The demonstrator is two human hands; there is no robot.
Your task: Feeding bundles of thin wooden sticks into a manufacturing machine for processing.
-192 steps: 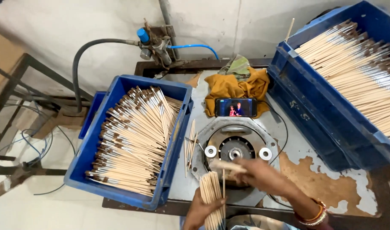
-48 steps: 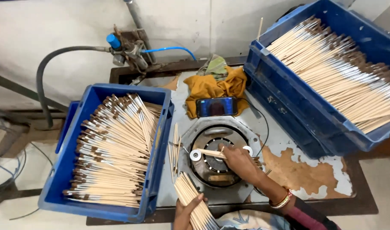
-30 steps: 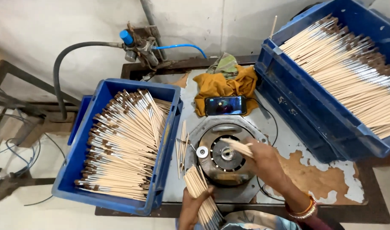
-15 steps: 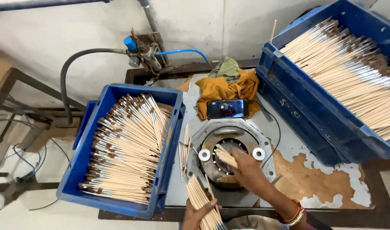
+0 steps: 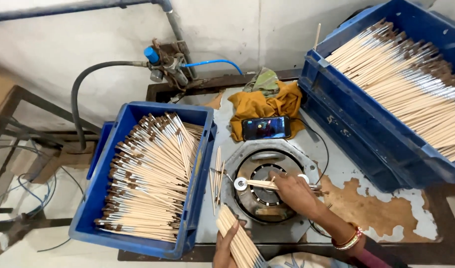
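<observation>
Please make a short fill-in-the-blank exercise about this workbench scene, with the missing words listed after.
1. The left hand holds a bundle of wooden ____.
2. The right hand lays one brush across the round ____ in the table's middle.
3. Both crates of brushes are ____ in colour.
4. The phone lies on a ____ cloth.

Missing words: brushes; machine; blue; yellow

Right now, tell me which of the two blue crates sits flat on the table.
The blue crate on the left, full of brown-tipped brushes, sits flat on the table. The larger blue crate on the right is propped up at a tilt.
</observation>
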